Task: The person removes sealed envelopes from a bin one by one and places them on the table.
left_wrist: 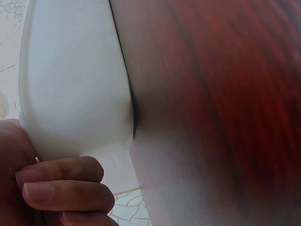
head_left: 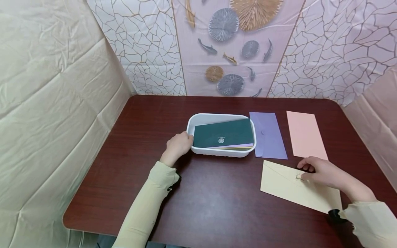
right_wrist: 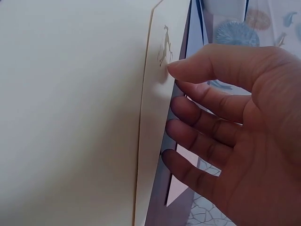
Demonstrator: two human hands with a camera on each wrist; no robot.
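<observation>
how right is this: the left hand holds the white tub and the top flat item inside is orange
The colour is wrong: the top flat item is dark green, as the head view shows. The left hand does hold the white tub.

Pale yellowish sleeves (head_left: 147, 203), black wrist gear (head_left: 336, 216)

On your table (head_left: 217, 193), the plastic tub (head_left: 223, 151) is sitting near the middle, a stack of paper pieces (head_left: 223, 132) lying inside. Your left hand (head_left: 178, 144) is gripping its left end. One envelope (head_left: 268, 136) is lying just right of the tub; another piece of stationery (head_left: 307, 134) is lying beyond that, toward the right edge. In front of both, a slanting envelope (head_left: 285, 184) is lying nearer the front-right corner, your right hand (head_left: 330, 175) hanging over its far edge, thumb touching it.
</observation>
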